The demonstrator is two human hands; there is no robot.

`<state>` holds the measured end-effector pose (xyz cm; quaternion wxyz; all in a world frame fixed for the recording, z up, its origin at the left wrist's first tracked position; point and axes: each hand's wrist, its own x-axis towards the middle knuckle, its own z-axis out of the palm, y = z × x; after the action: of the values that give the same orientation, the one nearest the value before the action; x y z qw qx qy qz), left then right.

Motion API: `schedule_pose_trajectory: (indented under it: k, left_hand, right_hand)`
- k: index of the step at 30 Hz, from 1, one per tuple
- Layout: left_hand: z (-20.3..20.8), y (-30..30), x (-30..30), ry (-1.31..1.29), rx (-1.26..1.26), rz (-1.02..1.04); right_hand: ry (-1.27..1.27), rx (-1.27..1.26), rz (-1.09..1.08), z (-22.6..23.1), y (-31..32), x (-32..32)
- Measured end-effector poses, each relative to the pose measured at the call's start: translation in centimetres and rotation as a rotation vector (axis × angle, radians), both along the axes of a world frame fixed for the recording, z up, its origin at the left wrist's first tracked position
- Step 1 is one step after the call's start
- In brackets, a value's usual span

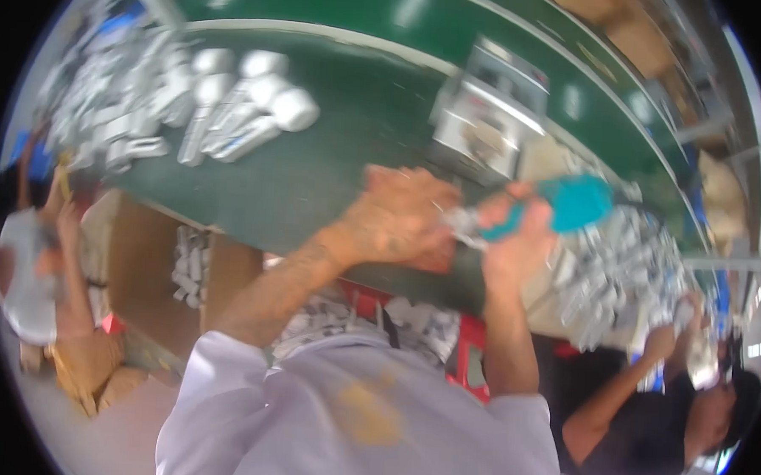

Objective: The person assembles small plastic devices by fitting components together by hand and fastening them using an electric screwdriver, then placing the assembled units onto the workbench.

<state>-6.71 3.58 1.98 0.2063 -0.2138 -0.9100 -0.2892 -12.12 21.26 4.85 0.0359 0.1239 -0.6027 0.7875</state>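
Observation:
My right hand (pixel 520 244) is closed round a teal tool (pixel 579 204), whose wide rounded end sticks out to the right; motion blur hides its exact kind. Just left of it, my left hand (pixel 405 217) has its fingers curled together above the green table. A small whitish piece (pixel 463 222) shows between the two hands, by the fingertips of the left one. Whether the left hand grips that piece is mostly hidden by its back and by blur.
Several white round-headed parts (pixel 264 88) lie far left, beside a heap of pale parts (pixel 119 107). A box (pixel 488 115) stands behind my hands. Clear-wrapped parts (pixel 621 273) pile up on the right, near a co-worker (pixel 644 419). Another person (pixel 35 273) is left, near a cardboard box (pixel 146 253).

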Motion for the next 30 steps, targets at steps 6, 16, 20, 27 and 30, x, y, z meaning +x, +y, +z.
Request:
schedule_pose_trajectory:
  k: [6,16,20,27,30]
  left_hand:
    - [-0.2,0.9,4.7,0.229,-0.186,-0.035]
    - [2.1,-13.8,15.2,0.009,0.677,0.894]
    - [1.6,-18.7,18.7,0.129,0.762,1.102]
    - [2.2,-20.4,19.9,0.189,0.671,1.227]
    - [2.0,-22.7,18.9,0.169,0.602,1.259]
  right_hand:
    - [0.019,-0.343,0.102,1.8,2.8,5.2]
    - [-0.02,-0.006,0.072,-0.2,5.0,9.2]
    - [-0.012,-0.002,0.088,-0.5,4.7,9.1]
    - [-0.007,-0.02,0.17,-0.6,2.7,9.7]
    - [-0.007,-0.025,0.243,-0.1,2.1,10.4]
